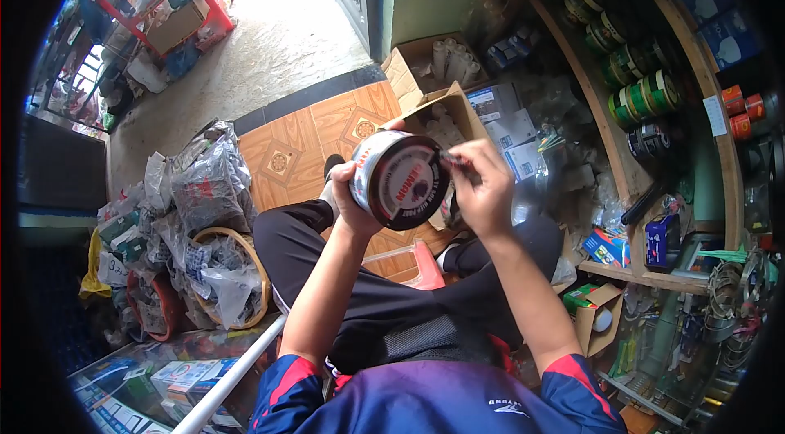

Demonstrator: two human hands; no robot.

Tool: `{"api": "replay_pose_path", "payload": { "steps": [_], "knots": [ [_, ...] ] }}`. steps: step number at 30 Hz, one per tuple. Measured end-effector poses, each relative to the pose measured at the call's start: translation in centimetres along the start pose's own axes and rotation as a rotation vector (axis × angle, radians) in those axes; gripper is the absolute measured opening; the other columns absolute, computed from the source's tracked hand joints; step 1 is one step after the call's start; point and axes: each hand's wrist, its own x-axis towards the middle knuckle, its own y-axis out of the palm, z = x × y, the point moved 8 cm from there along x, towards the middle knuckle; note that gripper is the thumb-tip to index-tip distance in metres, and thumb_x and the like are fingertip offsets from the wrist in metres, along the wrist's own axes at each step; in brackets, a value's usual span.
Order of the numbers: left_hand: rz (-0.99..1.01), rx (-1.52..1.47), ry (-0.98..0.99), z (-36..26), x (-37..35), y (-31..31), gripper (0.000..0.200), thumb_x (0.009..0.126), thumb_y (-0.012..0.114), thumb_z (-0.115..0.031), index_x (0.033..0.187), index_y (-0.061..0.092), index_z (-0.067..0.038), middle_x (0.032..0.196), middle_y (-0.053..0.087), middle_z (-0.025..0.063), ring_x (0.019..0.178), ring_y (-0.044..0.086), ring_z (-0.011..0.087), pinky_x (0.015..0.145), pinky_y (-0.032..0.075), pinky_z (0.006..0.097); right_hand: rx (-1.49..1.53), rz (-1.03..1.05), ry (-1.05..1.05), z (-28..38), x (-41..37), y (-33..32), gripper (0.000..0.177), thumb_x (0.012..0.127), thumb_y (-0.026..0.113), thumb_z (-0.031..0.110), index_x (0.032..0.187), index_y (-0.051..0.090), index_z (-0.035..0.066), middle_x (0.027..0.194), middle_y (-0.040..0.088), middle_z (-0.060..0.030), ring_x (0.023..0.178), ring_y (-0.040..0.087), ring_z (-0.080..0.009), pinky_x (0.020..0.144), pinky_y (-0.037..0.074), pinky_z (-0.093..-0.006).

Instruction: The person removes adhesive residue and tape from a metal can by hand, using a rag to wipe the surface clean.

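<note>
A round drum [402, 182] with a black rim, a white side and a printed dark, white and red end label is held up over my lap, its labelled end tilted towards me. My left hand [356, 198] is wrapped round its left side, with a fingertip showing over the top. At the drum's right rim, my right hand [484, 188] is closed in a pinch, thumb against forefinger. A small dark piece shows at these fingertips; I cannot tell what it is.
Below the drum is a red and white plastic stool [423, 264] between my legs. Open cardboard boxes [401, 78] with white rolls stand ahead. Bagged goods [208, 180] and a round basket [263, 274] are at left. Wooden shelves [612, 148] hold reels [644, 100] at right.
</note>
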Motion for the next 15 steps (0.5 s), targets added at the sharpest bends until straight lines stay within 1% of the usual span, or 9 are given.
{"api": "replay_pose_path", "payload": {
  "steps": [1, 3, 4, 7, 8, 9, 11, 13, 15],
  "knots": [
    [-0.022, 0.014, -0.033, 0.7, -0.3, -0.4, 0.092, 0.078, 0.058, -0.052, 0.151, 0.030, -0.003, 0.136, 0.053, 0.0211, 0.124, 0.056, 0.0328, 0.104, 0.046, 0.0452, 0.029, 0.019, -0.007, 0.4, 1.0, 0.1, 0.014, 0.079, 0.073, 0.000, 0.092, 0.068, 0.003, 0.086, 0.063, -0.0090, 0.073, 0.065, -0.0237, 0.064, 0.051, -0.0327],
    [-0.050, 0.054, -0.052, 1.3, -0.7, -0.7, 0.089, 0.083, 0.052, -0.056, 0.149, 0.034, 0.000, 0.133, 0.055, 0.0209, 0.121, 0.057, 0.0308, 0.103, 0.047, 0.0425, 0.018, 0.086, -0.122, 1.3, 2.1, 0.7, 0.016, 0.077, 0.073, -0.001, 0.091, 0.068, 0.004, 0.086, 0.063, -0.0082, 0.073, 0.065, -0.0247, 0.064, 0.051, -0.0341],
    [-0.045, 0.054, -0.063, 1.3, -0.8, -0.7, 0.088, 0.083, 0.052, -0.055, 0.149, 0.033, -0.001, 0.135, 0.054, 0.0208, 0.121, 0.057, 0.0310, 0.103, 0.047, 0.0432, -0.023, 0.101, -0.151, 1.8, 2.1, 0.8, 0.018, 0.074, 0.072, -0.002, 0.090, 0.068, 0.005, 0.086, 0.063, -0.0073, 0.074, 0.066, -0.0258, 0.064, 0.051, -0.0357],
    [-0.035, 0.027, -0.092, 1.4, -1.0, -0.7, 0.084, 0.084, 0.051, -0.052, 0.149, 0.033, -0.003, 0.137, 0.053, 0.0206, 0.123, 0.057, 0.0313, 0.102, 0.048, 0.0446, -0.123, 0.111, -0.204, 1.4, 0.9, 0.2, 0.020, 0.073, 0.072, -0.003, 0.089, 0.068, 0.006, 0.085, 0.062, -0.0065, 0.075, 0.066, -0.0266, 0.065, 0.052, -0.0366],
    [-0.036, 0.004, -0.095, 1.4, -1.1, -0.6, 0.083, 0.084, 0.050, -0.052, 0.149, 0.034, -0.003, 0.137, 0.053, 0.0206, 0.123, 0.057, 0.0313, 0.102, 0.049, 0.0446, -0.115, 0.122, -0.167, 0.3, 0.2, 0.0, 0.021, 0.072, 0.072, -0.004, 0.090, 0.068, 0.008, 0.085, 0.062, -0.0060, 0.075, 0.066, -0.0277, 0.065, 0.052, -0.0369],
    [-0.036, -0.018, -0.095, 1.4, -1.1, -0.5, 0.082, 0.085, 0.049, -0.052, 0.149, 0.035, -0.003, 0.137, 0.053, 0.0207, 0.123, 0.057, 0.0312, 0.102, 0.049, 0.0446, -0.115, 0.133, -0.172, -0.1, -0.3, -0.2, 0.022, 0.072, 0.072, -0.004, 0.090, 0.068, 0.008, 0.084, 0.062, -0.0060, 0.076, 0.065, -0.0279, 0.065, 0.052, -0.0373],
    [-0.049, -0.007, -0.136, 1.7, -1.0, -1.0, 0.079, 0.086, 0.047, -0.051, 0.147, 0.037, -0.002, 0.137, 0.054, 0.0200, 0.122, 0.058, 0.0307, 0.100, 0.050, 0.0445, -0.176, 0.165, -0.144, -0.7, -1.1, 0.1, 0.021, 0.072, 0.073, -0.003, 0.089, 0.067, 0.008, 0.084, 0.062, -0.0060, 0.076, 0.065, -0.0276, 0.065, 0.051, -0.0377],
    [-0.078, 0.000, -0.185, 2.3, -1.3, -1.5, 0.077, 0.087, 0.045, -0.051, 0.146, 0.039, -0.002, 0.137, 0.055, 0.0192, 0.121, 0.059, 0.0301, 0.099, 0.051, 0.0444, -0.098, 0.153, -0.111, -0.4, -0.2, 0.6, 0.019, 0.072, 0.073, -0.003, 0.088, 0.067, 0.007, 0.084, 0.062, -0.0059, 0.076, 0.065, -0.0271, 0.065, 0.051, -0.0377],
    [-0.121, 0.005, -0.223, 2.8, -1.8, -2.0, 0.075, 0.088, 0.044, -0.051, 0.145, 0.042, -0.003, 0.136, 0.056, 0.0182, 0.120, 0.059, 0.0294, 0.098, 0.051, 0.0443, -0.068, 0.148, -0.162, 0.9, 1.0, 1.4, 0.019, 0.072, 0.072, -0.003, 0.088, 0.067, 0.006, 0.084, 0.062, -0.0060, 0.078, 0.065, -0.0263, 0.066, 0.051, -0.0371]
  ]
}}
